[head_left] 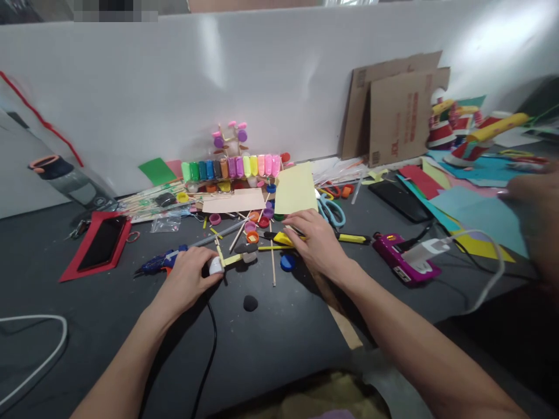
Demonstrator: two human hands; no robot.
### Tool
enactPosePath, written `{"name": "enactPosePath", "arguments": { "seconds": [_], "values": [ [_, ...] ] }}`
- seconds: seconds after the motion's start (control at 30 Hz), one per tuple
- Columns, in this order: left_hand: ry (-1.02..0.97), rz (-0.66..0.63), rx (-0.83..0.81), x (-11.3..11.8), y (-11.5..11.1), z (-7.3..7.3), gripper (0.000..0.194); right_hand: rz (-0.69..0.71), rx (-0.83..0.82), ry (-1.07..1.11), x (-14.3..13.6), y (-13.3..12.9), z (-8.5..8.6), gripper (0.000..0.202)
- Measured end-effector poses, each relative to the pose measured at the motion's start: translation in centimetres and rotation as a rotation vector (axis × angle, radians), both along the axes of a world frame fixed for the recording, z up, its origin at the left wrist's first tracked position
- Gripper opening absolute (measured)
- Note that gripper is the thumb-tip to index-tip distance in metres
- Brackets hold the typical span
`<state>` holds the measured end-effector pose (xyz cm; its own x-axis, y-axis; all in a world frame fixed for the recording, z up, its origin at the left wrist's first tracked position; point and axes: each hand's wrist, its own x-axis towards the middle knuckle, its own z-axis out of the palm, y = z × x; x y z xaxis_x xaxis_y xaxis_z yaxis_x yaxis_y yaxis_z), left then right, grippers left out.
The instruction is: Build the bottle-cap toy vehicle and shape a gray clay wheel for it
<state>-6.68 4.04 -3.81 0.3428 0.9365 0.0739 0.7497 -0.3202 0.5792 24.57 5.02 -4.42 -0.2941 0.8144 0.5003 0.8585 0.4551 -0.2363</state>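
My left hand (190, 272) is closed on the white body of a small craft model (215, 266). Pale yellow strips stick out from that body, and a dark grey round piece (247, 249) sits at the end of one of them. My right hand (317, 240) has its fingers stretched out and apart, above a yellow-and-black utility knife (283, 239); whether the fingertips touch it I cannot tell. A blue cap (287, 263) and a thin wooden stick (273, 265) lie beside my right hand. A black lump (250, 303) rests on the table in front.
A blue glue gun (159, 262) lies left of my left hand, its cord running forward. Clay packs (231, 167), blue scissors (331, 210) and a purple power strip (404, 259) stand around. Another person's blurred hand (535, 198) is at the right. Cardboard (399, 119) leans behind.
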Motion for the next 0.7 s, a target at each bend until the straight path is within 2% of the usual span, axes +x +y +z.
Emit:
{"name": "enactPosePath", "arguments": {
  "seconds": [0.2, 0.3, 0.4, 0.57, 0.7],
  "values": [
    [-0.356, 0.147, -0.165, 0.6, -0.8, 0.8, 0.025, -0.024, -0.072, -0.163, 0.8, 0.4, 0.4, 0.03],
    [-0.599, 0.165, -0.276, 1.6, -1.3, 0.7, 0.038, 0.003, -0.138, -0.26, 0.4, 0.4, 0.1, 0.032],
    [-0.779, 0.161, -0.36, 2.6, -1.9, 0.7, 0.043, 0.015, -0.182, -0.307, 0.1, 0.5, -0.1, 0.033],
    [-0.962, 0.19, -0.409, 3.3, -2.9, 0.7, 0.036, 0.007, -0.177, -0.24, 0.1, 0.4, -0.1, 0.034],
    [-1.063, 0.208, -0.388, 3.5, -3.7, 1.0, 0.028, -0.003, -0.086, -0.048, 0.3, -0.6, 1.3, 0.026]
  ]
}}
